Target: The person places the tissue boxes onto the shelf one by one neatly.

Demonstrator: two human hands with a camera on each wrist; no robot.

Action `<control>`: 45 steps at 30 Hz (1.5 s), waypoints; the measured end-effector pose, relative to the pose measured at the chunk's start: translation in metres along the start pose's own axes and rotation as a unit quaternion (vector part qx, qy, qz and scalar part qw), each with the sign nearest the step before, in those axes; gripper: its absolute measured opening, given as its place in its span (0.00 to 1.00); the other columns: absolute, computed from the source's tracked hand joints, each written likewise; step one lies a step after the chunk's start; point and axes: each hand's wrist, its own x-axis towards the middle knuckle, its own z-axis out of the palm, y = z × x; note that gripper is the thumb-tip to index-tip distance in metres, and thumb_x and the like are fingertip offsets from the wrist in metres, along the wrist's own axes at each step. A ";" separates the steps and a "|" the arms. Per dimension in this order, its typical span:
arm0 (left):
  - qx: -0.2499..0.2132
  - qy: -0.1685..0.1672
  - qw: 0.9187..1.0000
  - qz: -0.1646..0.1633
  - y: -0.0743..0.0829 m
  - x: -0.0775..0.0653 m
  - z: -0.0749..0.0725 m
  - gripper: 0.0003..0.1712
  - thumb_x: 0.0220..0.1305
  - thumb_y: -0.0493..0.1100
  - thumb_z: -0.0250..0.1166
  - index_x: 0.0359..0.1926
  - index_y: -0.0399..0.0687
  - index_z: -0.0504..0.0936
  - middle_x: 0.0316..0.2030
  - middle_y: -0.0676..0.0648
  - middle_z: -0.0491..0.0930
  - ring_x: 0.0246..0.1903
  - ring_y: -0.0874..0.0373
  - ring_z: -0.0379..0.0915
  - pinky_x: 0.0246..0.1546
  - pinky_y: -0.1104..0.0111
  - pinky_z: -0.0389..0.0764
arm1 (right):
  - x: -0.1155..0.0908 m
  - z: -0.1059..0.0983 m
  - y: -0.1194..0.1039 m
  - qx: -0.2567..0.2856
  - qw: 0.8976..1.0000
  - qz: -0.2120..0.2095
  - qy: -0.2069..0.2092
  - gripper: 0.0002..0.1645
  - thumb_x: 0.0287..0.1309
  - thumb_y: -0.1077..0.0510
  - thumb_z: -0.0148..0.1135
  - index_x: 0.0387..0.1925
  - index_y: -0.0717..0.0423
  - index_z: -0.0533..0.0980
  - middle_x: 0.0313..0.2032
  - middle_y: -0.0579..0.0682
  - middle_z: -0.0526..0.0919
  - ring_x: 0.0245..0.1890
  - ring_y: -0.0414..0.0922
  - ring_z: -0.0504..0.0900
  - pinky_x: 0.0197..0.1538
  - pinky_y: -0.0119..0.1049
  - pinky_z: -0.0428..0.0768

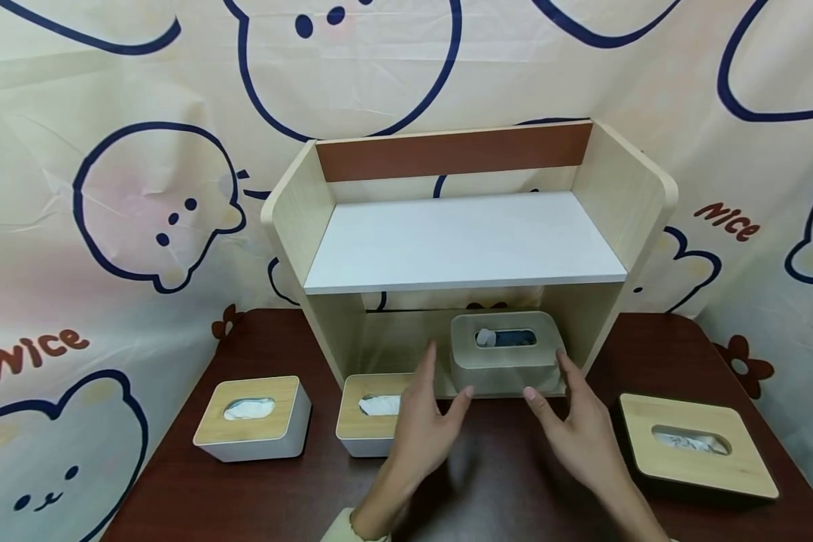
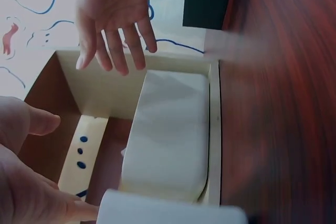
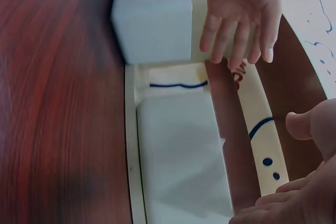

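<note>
A grey tissue box (image 1: 474, 379) sits in the lower compartment of a small shelf (image 1: 470, 241), toward its right side. My left hand (image 1: 423, 425), fingers spread, is at the left of that box and overlaps a white tissue box with a wooden lid (image 1: 362, 414). On the other side, my right hand (image 1: 579, 436) has its fingertips right at the grey box's right edge. Both palms face inward with nothing gripped. The right wrist view shows the grey box's smooth front (image 3: 181, 156) between the two hands.
Another white tissue box with a wooden lid (image 1: 247, 418) stands at the left on the dark table (image 1: 474, 504). A black one with a wooden lid (image 1: 704, 448) is at the right. The shelf's white upper board (image 1: 464, 241) overhangs the compartment. A patterned curtain (image 1: 142, 90) hangs behind.
</note>
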 end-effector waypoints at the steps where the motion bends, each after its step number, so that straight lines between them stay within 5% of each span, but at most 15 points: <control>1: 0.002 0.000 1.000 0.000 -0.001 -0.001 -0.004 0.49 0.75 0.47 0.69 0.85 0.36 0.53 0.83 0.36 0.57 0.77 0.42 0.66 0.80 0.42 0.64 | -0.002 0.001 -0.002 0.002 1.000 -0.002 -0.001 0.52 0.77 0.41 0.63 0.86 0.60 0.50 0.82 0.68 0.58 0.78 0.71 0.64 0.73 0.73 0.69; 2: 0.005 0.000 1.000 -0.001 -0.002 -0.002 -0.007 0.50 0.75 0.47 0.69 0.85 0.37 0.53 0.83 0.37 0.57 0.67 0.42 0.77 0.79 0.42 0.65 | -0.003 0.003 -0.004 0.004 1.000 -0.006 -0.002 0.52 0.77 0.41 0.63 0.86 0.59 0.51 0.82 0.67 0.59 0.78 0.71 0.64 0.73 0.73 0.69; 7: 0.021 0.010 1.000 -0.011 -0.006 -0.010 -0.026 0.50 0.74 0.46 0.71 0.85 0.40 0.54 0.83 0.40 0.58 0.67 0.44 0.78 0.78 0.44 0.68 | -0.010 0.017 -0.014 0.010 1.000 -0.027 -0.009 0.51 0.76 0.42 0.65 0.85 0.57 0.54 0.81 0.66 0.62 0.79 0.68 0.65 0.72 0.73 0.70; 9: 0.028 0.015 0.999 -0.014 -0.009 -0.014 -0.032 0.50 0.73 0.46 0.71 0.85 0.41 0.54 0.84 0.40 0.58 0.82 0.43 0.57 0.78 0.42 0.67 | -0.013 0.024 -0.018 0.011 0.999 -0.040 -0.011 0.50 0.75 0.42 0.66 0.85 0.58 0.56 0.80 0.65 0.64 0.78 0.67 0.67 0.72 0.72 0.71; 12: 0.041 0.021 0.999 -0.015 -0.014 -0.019 -0.042 0.50 0.73 0.46 0.72 0.85 0.42 0.55 0.83 0.40 0.59 0.79 0.43 0.61 0.76 0.42 0.70 | -0.017 0.036 -0.023 0.013 0.998 -0.055 -0.012 0.50 0.73 0.43 0.69 0.84 0.59 0.58 0.80 0.63 0.67 0.77 0.65 0.69 0.72 0.70 0.72; 13: 0.048 0.022 0.998 -0.014 -0.016 -0.021 -0.045 0.50 0.73 0.47 0.72 0.85 0.43 0.55 0.83 0.39 0.60 0.72 0.43 0.72 0.73 0.45 0.74 | -0.018 0.040 -0.025 0.015 0.998 -0.059 -0.014 0.50 0.73 0.43 0.69 0.83 0.59 0.59 0.79 0.62 0.67 0.77 0.65 0.69 0.72 0.69 0.72; 16: 0.068 0.028 0.997 -0.012 -0.021 -0.025 -0.054 0.51 0.71 0.46 0.74 0.85 0.44 0.56 0.82 0.39 0.63 0.70 0.43 0.75 0.71 0.46 0.76 | -0.020 0.052 -0.031 0.022 0.997 -0.064 -0.023 0.51 0.71 0.43 0.70 0.83 0.60 0.60 0.79 0.60 0.68 0.77 0.63 0.69 0.74 0.67 0.73; 19: 0.083 0.032 0.996 -0.002 -0.027 -0.029 -0.062 0.51 0.70 0.44 0.75 0.85 0.43 0.57 0.81 0.37 0.64 0.71 0.41 0.75 0.70 0.44 0.77 | -0.021 0.061 -0.036 0.034 0.997 -0.060 -0.039 0.52 0.71 0.42 0.71 0.83 0.59 0.59 0.80 0.59 0.67 0.78 0.62 0.69 0.75 0.65 0.72; 20: 0.089 0.034 0.995 0.001 -0.029 -0.030 -0.064 0.52 0.70 0.43 0.75 0.85 0.42 0.57 0.81 0.37 0.64 0.78 0.40 0.65 0.73 0.41 0.73 | -0.021 0.064 -0.038 0.038 0.997 -0.057 -0.045 0.52 0.71 0.42 0.71 0.83 0.59 0.59 0.80 0.58 0.66 0.79 0.61 0.68 0.75 0.65 0.72; 27: 0.128 0.050 0.990 0.019 -0.040 -0.038 -0.084 0.53 0.67 0.43 0.77 0.84 0.37 0.58 0.79 0.33 0.65 0.77 0.37 0.65 0.70 0.38 0.75 | -0.024 0.082 -0.044 0.069 0.993 -0.036 -0.085 0.52 0.70 0.42 0.71 0.84 0.57 0.59 0.81 0.57 0.65 0.80 0.60 0.66 0.77 0.65 0.69; 35: 0.150 0.066 0.987 -0.006 -0.053 -0.053 -0.105 0.53 0.68 0.49 0.77 0.84 0.39 0.58 0.81 0.33 0.62 0.79 0.34 0.62 0.71 0.34 0.72 | -0.025 0.099 -0.042 0.084 0.989 -0.045 -0.115 0.55 0.69 0.36 0.70 0.83 0.58 0.59 0.81 0.59 0.65 0.81 0.60 0.64 0.78 0.64 0.67; 45: 0.150 0.042 0.985 -0.070 -0.067 -0.065 -0.112 0.59 0.66 0.57 0.77 0.85 0.41 0.55 0.82 0.32 0.59 0.79 0.33 0.60 0.72 0.33 0.70 | -0.022 0.119 -0.034 0.058 0.983 -0.060 -0.166 0.60 0.67 0.36 0.72 0.83 0.66 0.57 0.80 0.66 0.65 0.79 0.63 0.67 0.77 0.65 0.69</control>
